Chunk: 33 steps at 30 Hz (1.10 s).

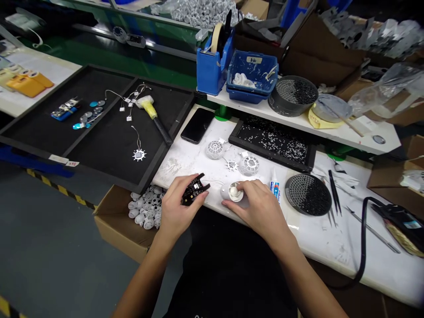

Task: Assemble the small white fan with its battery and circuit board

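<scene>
My left hand point(179, 201) pinches a black circuit board point(194, 189) with forked ends between thumb and fingers, over the bench's front edge. Just to the right, my right hand point(256, 201) grips a small white round housing point(227, 192) whose open end faces me, with white material inside. Behind the hands, a white patterned dome point(214, 149) and a second dome point(249, 165) sit on the white bench, with a spoked white ring point(232, 165) between them. A glue tube point(274, 185) lies right beside my right hand.
A black tray point(76, 145) at left holds a hammer point(154, 117) and wired parts. A phone point(198, 126) lies behind. At right are a round dish of black bits point(308, 194), tweezers point(335, 192) and a black cable point(363, 238). A carton point(122, 236) stands below left.
</scene>
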Motion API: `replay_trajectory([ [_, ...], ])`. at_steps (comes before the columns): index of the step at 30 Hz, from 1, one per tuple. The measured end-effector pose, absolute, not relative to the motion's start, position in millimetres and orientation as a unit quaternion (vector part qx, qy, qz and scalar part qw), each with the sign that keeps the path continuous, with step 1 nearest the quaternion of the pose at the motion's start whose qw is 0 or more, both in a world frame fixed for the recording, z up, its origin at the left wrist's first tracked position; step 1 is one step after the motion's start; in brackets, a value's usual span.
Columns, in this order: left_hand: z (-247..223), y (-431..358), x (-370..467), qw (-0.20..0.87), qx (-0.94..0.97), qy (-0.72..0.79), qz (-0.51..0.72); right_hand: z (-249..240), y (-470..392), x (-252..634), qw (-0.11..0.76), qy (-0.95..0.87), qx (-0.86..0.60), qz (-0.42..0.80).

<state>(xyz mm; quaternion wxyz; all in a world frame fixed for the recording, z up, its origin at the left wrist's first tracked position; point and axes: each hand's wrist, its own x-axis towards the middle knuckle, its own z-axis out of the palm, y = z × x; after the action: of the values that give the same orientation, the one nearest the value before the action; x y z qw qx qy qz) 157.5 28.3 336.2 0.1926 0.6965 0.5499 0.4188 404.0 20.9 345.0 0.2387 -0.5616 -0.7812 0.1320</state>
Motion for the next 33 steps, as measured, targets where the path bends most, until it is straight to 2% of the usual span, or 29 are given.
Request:
replay_trajectory([
  [7, 327.8, 65.5, 157.6, 0.063, 0.768, 0.558, 0.309, 342.0, 22.5, 399.6, 0.254, -0.766, -0.579, 0.112],
  [12, 333.9, 69.4, 159.0, 0.062, 0.807, 0.538, 0.237, 337.1, 19.6, 400.5, 0.283, -0.757, -0.579, 0.104],
  [17, 349.4, 54.0, 173.3, 0.077, 0.852, 0.446, 0.264, 338.2, 20.0, 402.9, 0.275, -0.760, -0.578, 0.115],
  [21, 348.8, 45.4, 188.6, 0.105, 0.879, 0.399, 0.239, 338.3, 21.2, 406.0, 0.271, -0.774, -0.552, 0.148],
  [27, 339.6, 39.4, 196.8, 0.108, 0.879, 0.400, 0.234, 337.2, 16.6, 410.0, 0.277, -0.760, -0.563, 0.170],
  [33, 323.0, 27.4, 219.4, 0.086, 0.835, 0.460, 0.289, 341.6, 17.9, 409.5, 0.259, -0.794, -0.528, 0.156],
])
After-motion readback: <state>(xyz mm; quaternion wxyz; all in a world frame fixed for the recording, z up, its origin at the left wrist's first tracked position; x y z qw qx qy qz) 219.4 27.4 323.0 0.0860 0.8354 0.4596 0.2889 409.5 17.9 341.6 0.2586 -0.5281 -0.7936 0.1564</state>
